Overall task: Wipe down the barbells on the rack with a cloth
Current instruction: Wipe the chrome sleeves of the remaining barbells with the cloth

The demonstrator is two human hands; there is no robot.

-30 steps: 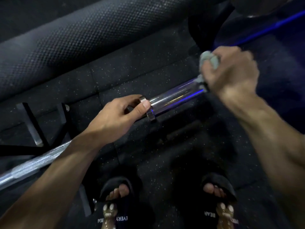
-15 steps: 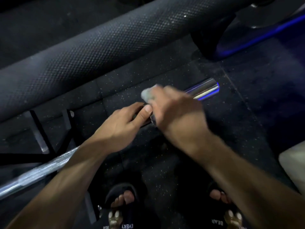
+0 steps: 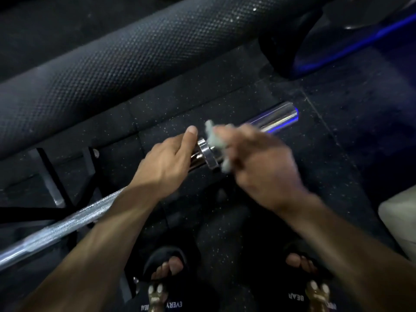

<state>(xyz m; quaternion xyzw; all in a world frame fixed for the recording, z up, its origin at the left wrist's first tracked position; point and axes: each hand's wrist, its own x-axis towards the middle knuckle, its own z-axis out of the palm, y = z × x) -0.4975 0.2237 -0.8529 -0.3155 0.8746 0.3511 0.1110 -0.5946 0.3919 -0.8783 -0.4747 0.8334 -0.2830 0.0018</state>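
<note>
Both hands work the barbell [image 3: 276,118] at frame centre: left hand [image 3: 166,163] fingers curled round the shaft beside the collar [image 3: 207,154], right hand [image 3: 258,167] clamping the cloth [image 3: 212,136] on the sleeve. Wiping under way; next stroke likely runs outward toward the sleeve's end.

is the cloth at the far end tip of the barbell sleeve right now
No, the right hand holds the cloth against the collar, and the tip of the barbell sleeve is bare.

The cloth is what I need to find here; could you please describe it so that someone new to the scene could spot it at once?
Follow the shiny barbell up from the lower left, past the left hand gripping it, to its round collar. Just beyond the collar, the right hand grips a small crumpled cloth around the bar's sleeve. It is the only pale grey-green, soft thing amid chrome and black rubber.
</note>
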